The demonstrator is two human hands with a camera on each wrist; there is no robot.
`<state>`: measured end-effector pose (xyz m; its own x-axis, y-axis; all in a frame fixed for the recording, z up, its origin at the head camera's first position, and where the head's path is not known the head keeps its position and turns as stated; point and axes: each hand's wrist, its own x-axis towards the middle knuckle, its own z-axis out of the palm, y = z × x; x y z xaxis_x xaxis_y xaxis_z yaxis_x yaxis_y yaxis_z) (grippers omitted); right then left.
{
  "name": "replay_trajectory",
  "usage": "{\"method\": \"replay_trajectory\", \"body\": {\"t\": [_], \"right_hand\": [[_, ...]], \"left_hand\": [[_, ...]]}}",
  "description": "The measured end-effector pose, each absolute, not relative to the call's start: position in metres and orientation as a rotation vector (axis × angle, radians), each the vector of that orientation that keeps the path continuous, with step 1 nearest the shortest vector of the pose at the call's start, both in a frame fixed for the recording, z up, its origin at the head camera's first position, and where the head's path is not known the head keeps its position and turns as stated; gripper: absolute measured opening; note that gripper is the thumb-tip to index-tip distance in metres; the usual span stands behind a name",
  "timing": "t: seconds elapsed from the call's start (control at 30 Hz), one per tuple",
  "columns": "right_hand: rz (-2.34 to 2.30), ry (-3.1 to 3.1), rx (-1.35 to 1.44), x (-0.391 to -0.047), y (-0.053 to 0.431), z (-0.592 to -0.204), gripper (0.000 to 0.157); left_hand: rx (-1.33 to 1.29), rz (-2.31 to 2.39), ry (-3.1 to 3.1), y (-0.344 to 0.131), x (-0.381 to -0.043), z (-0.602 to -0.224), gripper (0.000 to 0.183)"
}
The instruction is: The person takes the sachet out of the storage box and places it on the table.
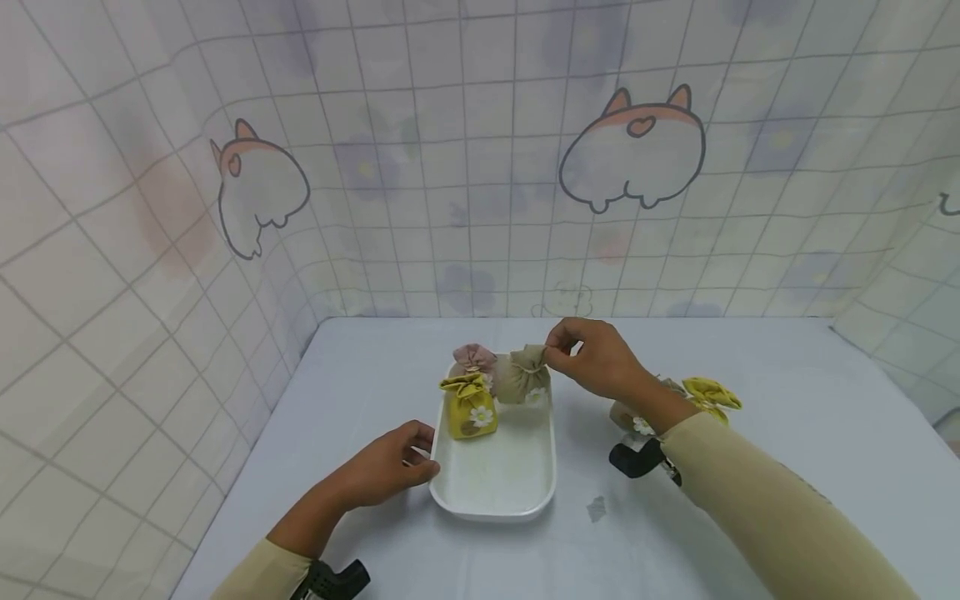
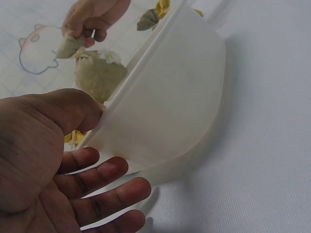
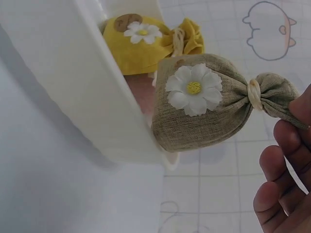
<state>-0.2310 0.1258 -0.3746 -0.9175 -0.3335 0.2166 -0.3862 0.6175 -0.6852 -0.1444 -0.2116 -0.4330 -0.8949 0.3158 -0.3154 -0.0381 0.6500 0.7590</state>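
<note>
My right hand [image 1: 592, 357] pinches the gathered top of a beige cloth pouch [image 3: 204, 102] between thumb and fingers. A white daisy sits on the pouch's front, and a pale cord ties its neck. This pouch is at the far right corner of a white tray [image 1: 491, 479], over its rim. Inside the tray stand a yellow pouch [image 1: 472, 412] with a daisy and a pink pouch [image 1: 475, 358] behind it. At the tray's left side, my left hand [image 1: 386, 467] touches the rim with loosely spread fingers [image 2: 114, 167].
Right of the tray, partly hidden by my right forearm, lie another yellow pouch [image 1: 708, 396] and a beige one [image 1: 622, 415]. A small grey patch [image 1: 596, 508] marks the white tabletop [image 1: 360, 367]. A checked curtain [image 1: 480, 167] hangs behind the table.
</note>
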Motion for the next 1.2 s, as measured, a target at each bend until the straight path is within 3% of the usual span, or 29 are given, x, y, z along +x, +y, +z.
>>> {"method": "replay_trajectory", "body": {"t": [1.2], "right_hand": [[1.151, -2.773, 0.341, -0.186, 0.2, -0.358, 0.011]], "left_hand": [[0.209, 1.133, 2.454, -0.211, -0.144, -0.433, 0.045]]}}
